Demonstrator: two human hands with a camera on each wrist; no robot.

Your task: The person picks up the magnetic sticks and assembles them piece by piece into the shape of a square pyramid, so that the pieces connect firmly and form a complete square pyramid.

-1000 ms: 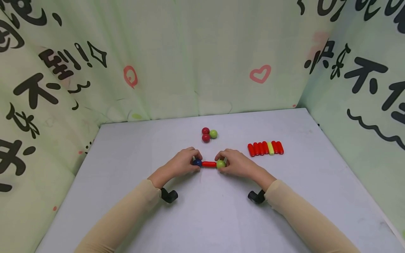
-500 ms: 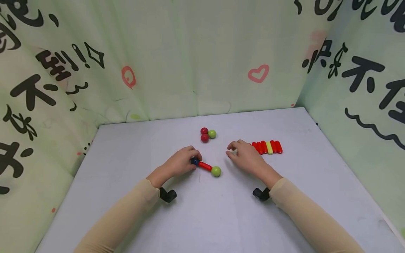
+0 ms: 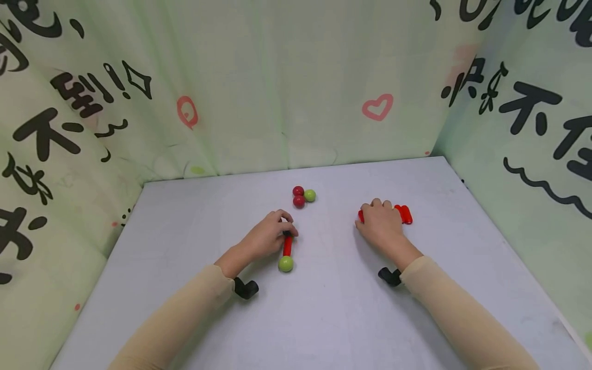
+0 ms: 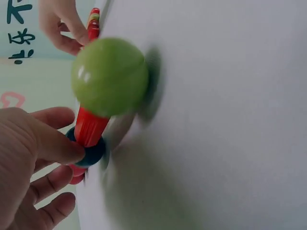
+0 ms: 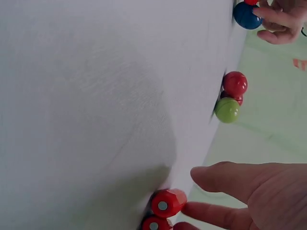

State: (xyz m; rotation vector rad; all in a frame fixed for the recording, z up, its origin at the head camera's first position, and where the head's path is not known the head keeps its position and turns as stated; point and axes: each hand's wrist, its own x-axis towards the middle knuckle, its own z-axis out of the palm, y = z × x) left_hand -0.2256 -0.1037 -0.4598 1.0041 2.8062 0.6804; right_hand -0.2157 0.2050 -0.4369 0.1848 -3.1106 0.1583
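My left hand (image 3: 265, 236) pinches a blue ball (image 4: 94, 154) between thumb and fingers. A red rod (image 3: 288, 245) joins that ball to a green ball (image 3: 285, 264), which points toward the person on the table. Over at the right, my right hand (image 3: 383, 226) reaches over a row of red rods (image 3: 406, 214), hiding most of it from the head camera. In the right wrist view its index finger touches the nearest red rod (image 5: 168, 203), which has a round silvery spot on its end. The thumb stands apart from that rod.
Two red balls (image 3: 298, 201) and a green ball (image 3: 310, 195) sit together toward the back of the white table (image 3: 324, 318). A printed curtain (image 3: 287, 92) hangs behind the table and along its sides.
My right hand has let go of the green ball and moved right to the row of rods. The joined piece has swung round in my left hand, its green ball coming toward the person.
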